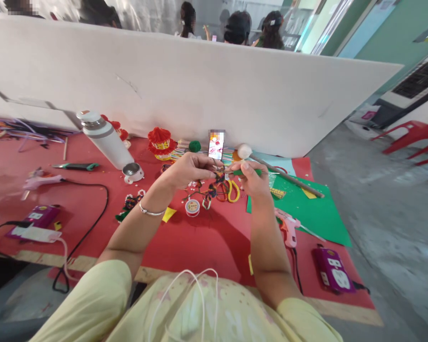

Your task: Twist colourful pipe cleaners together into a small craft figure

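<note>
My left hand (189, 168) pinches the top of a dark multicoloured yarn piece (211, 191), which hangs in a twisted strip above the table. In my right hand (254, 179) is a crochet hook with a green handle (259, 172). Its thin metal end points left and meets the yarn at my left fingertips. Fingers partly hide that contact. Below the hanging strip stands a small round spool (192, 207). Yellow-handled scissors (233, 191) lie just behind it, between my hands. Another dark yarn piece with white beads (131, 203) rests beside my left forearm.
A lit phone (216, 145) leans against the white partition (199, 80). To the left stand a white flask (105, 142) and a metal cup (132, 173). Pink glue guns (288, 225) with cords and purple power boxes (333, 270) lie on both sides.
</note>
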### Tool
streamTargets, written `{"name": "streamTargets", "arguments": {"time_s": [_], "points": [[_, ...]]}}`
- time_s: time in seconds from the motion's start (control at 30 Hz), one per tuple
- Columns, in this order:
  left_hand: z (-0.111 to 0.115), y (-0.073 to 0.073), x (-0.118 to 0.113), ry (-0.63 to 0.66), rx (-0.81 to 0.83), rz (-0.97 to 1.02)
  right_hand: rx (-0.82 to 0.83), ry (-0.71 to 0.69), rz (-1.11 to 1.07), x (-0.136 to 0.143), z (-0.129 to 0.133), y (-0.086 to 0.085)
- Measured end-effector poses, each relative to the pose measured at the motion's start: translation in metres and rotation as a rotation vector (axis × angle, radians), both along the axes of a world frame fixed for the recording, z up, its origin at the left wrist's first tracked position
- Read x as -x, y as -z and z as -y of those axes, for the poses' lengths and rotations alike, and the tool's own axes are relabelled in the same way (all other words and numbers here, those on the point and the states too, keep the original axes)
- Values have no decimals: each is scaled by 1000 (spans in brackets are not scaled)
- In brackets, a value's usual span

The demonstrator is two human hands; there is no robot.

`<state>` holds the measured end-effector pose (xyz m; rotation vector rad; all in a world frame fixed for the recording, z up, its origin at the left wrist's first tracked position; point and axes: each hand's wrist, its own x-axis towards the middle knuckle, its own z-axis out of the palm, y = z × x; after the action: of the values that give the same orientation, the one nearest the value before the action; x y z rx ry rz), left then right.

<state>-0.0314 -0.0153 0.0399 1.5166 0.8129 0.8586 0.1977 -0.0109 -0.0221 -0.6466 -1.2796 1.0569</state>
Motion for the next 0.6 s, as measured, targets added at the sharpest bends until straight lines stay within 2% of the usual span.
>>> {"name": "streamTargets", "arguments": {"time_s": [0.27, 0.47, 0.6], "points": [[1, -5, -1, 20, -41, -56, -17, -25, 21, -4, -2, 1], [-1, -1, -3, 14, -2, 18, 0, 13, 17, 3, -1, 0], [-1, 1, -4, 14, 19, 40, 19, -21, -11, 6, 0, -1]]}}
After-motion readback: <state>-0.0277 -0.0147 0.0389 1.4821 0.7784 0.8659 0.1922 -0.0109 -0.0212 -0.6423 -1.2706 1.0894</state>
